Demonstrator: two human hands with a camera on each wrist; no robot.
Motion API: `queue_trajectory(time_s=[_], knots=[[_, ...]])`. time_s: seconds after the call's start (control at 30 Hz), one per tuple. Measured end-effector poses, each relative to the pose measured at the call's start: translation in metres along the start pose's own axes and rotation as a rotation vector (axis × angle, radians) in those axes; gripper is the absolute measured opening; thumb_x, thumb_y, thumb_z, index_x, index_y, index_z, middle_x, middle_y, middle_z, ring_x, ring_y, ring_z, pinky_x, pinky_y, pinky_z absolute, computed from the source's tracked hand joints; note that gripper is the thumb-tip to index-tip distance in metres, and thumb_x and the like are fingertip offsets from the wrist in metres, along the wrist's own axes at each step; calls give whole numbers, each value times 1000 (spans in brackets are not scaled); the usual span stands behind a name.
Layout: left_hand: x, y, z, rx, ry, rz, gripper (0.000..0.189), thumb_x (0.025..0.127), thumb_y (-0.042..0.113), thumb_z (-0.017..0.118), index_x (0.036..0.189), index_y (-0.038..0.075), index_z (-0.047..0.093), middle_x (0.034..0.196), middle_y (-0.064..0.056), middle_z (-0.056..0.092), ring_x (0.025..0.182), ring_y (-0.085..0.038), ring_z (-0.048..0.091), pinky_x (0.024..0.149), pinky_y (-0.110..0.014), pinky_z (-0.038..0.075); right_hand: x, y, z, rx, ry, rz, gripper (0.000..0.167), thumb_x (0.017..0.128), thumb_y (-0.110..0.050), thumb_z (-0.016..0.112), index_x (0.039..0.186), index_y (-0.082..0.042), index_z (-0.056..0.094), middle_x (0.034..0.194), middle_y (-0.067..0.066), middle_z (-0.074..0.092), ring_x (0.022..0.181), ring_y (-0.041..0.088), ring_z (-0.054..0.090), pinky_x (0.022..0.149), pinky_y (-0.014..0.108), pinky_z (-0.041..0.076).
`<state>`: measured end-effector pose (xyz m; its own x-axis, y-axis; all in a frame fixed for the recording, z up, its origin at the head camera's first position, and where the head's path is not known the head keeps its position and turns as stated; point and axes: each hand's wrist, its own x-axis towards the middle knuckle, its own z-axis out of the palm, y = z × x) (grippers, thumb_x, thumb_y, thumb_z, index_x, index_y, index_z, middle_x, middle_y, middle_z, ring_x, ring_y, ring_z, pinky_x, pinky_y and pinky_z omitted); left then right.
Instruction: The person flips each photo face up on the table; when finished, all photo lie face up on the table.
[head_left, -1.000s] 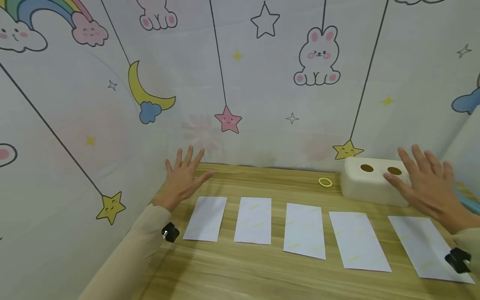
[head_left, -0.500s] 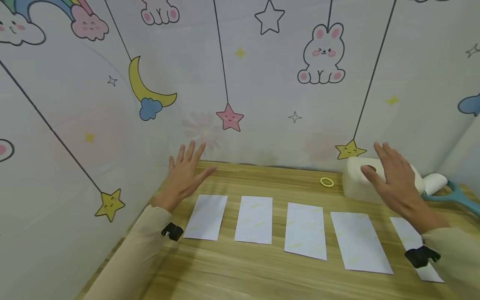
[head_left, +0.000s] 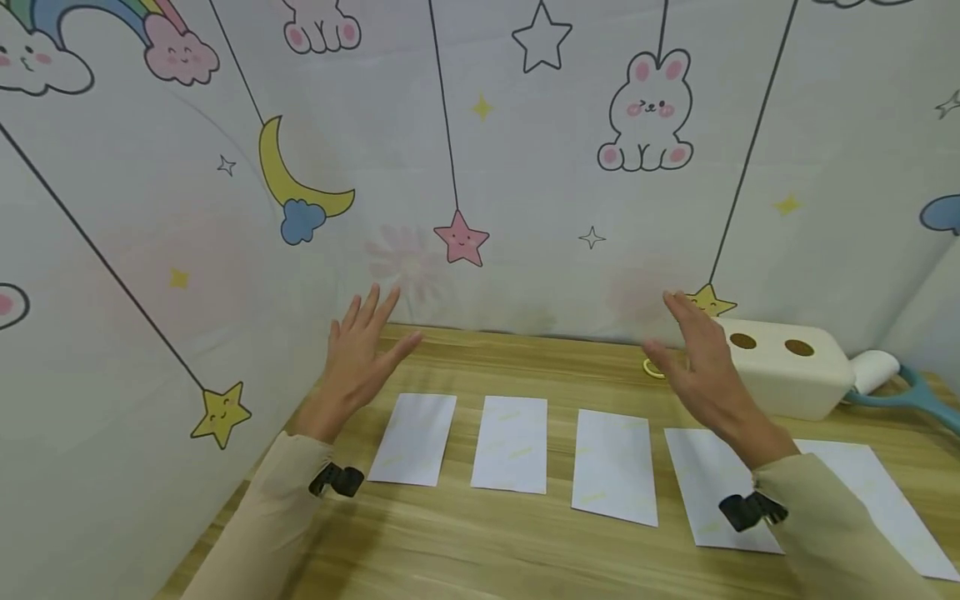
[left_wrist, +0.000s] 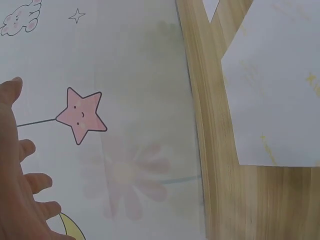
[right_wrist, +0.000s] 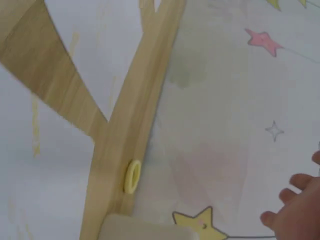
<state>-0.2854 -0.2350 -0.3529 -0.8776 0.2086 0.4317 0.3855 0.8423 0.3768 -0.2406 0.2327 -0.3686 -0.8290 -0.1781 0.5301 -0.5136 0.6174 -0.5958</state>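
- Fingers [head_left: 385, 310] on the left hand [head_left: 352, 375] are held spread, thumb stuck out wide; on the right hand [head_left: 708, 387] they're straight too, just bunched closer, thumb apart.
- Five white paper sheets [head_left: 510, 446] are laid in a spaced-out row on the wood-grain tabletop [head_left: 450, 550], below the raised hands; faint yellow streaks can be made out on them.
- The two rightmost sheets are partly covered by the right sleeve [head_left: 832, 525].
- A yellow ring [head_left: 652, 372] is partly blocked by the right thumb in the head view; it's shown whole in the right wrist one.
- A cream box [head_left: 787, 379] with two round holes on top is set near the back edge.
- Next to it, a white roll [head_left: 873, 371] and something blue [head_left: 915, 400] can be seen.
- The back is covered by a white printed backdrop [head_left: 540, 175]: bunnies, stars, a moon.
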Motion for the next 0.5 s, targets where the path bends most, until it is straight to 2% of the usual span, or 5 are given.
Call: queue_trajectory(time_s=[0.13, 0.3, 0.5], knots=[[-5, 2, 0, -33, 13, 8, 85, 103, 66, 51, 171, 20, 26, 176, -12, 13, 161, -42, 6, 118, -78, 1, 4, -10, 18, 62, -18, 28, 72, 110, -33, 57, 168, -4, 25, 174, 21, 17, 158, 47, 10, 121, 72, 8], [-14, -1, 2, -79, 20, 26, 83, 104, 60, 55, 170, 16, 29, 175, -13, 17, 160, -43, 10, 117, -79, 6, 8, -20, 40, 115, -38, 64, 70, 110, -35, 57, 168, -9, 28, 173, 18, 23, 158, 43, 16, 120, 71, 16], [-22, -6, 6, -131, -8, 51, 82, 104, 54, 59, 169, 12, 30, 175, -13, 18, 160, -42, 10, 120, -75, 8, 11, -31, 65, 162, -82, 130, 69, 111, -42, 54, 169, -13, 29, 172, 15, 27, 158, 40, 22, 120, 69, 21]])
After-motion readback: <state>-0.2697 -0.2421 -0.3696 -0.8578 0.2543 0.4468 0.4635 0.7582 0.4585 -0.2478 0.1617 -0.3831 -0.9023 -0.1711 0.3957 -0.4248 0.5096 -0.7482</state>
